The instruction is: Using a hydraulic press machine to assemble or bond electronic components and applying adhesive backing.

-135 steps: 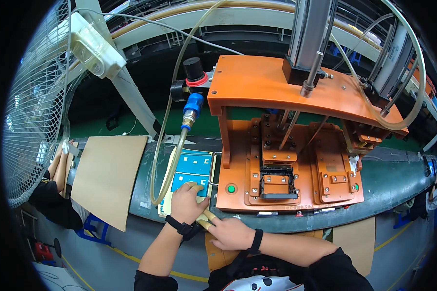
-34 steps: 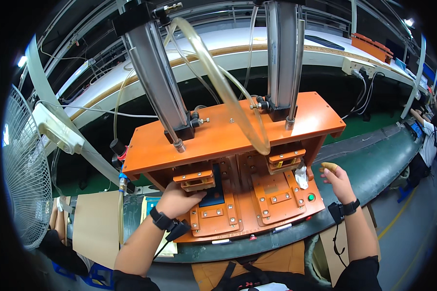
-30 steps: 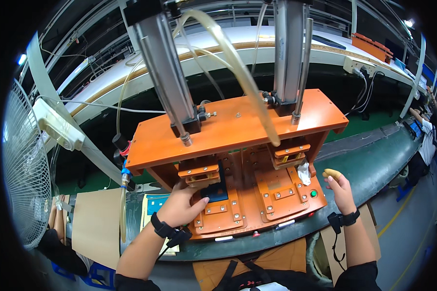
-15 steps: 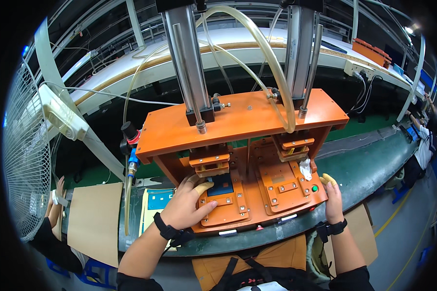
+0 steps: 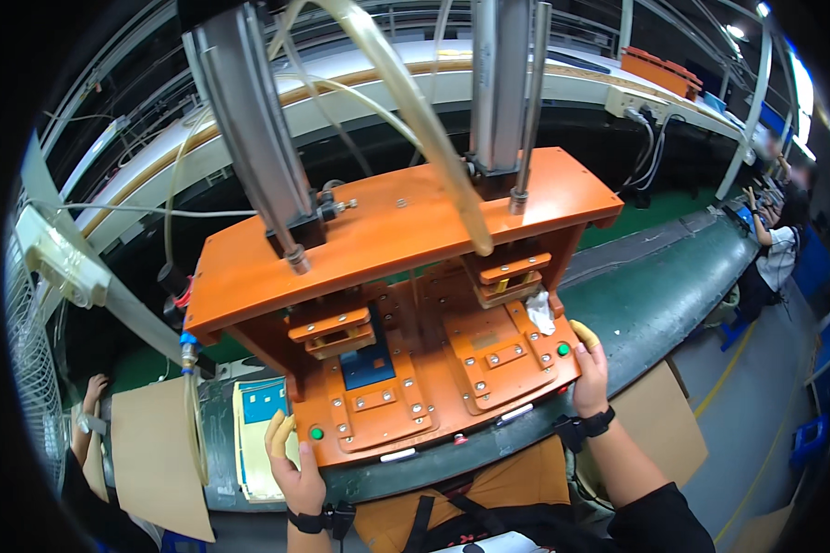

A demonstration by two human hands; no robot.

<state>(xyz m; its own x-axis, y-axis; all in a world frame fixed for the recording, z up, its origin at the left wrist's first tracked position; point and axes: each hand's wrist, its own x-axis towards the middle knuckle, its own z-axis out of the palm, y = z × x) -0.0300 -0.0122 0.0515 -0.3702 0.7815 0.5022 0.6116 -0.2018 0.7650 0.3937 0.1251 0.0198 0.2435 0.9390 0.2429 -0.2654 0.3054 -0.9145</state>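
Note:
An orange two-station press (image 5: 406, 217) stands in front of me. In its left fixture a dark blue sheet (image 5: 371, 371) lies flat, partly hidden under the left press head (image 5: 332, 330). My left hand (image 5: 295, 472) is open and empty beside the left front corner, close to a green button (image 5: 316, 433). Yellow covers sit on some of its fingertips. At the right front corner, my right hand (image 5: 590, 376) is open with its fingers by the press side, near the other green button (image 5: 563, 349). No blue sheet shows in the right fixture (image 5: 498, 350).
White crumpled tissue (image 5: 540, 315) lies at the right station. Left of the press are yellow-edged sheets with blue pieces (image 5: 260, 405) and a brown board (image 5: 161, 452). Metal cylinders (image 5: 249, 120) and clear hoses rise above. Another person's hand (image 5: 95, 392) is at far left.
My left hand has left the blue sheet in the left fixture and moved to the left front corner by the green button. My right hand stays at the right corner. The view has shifted.

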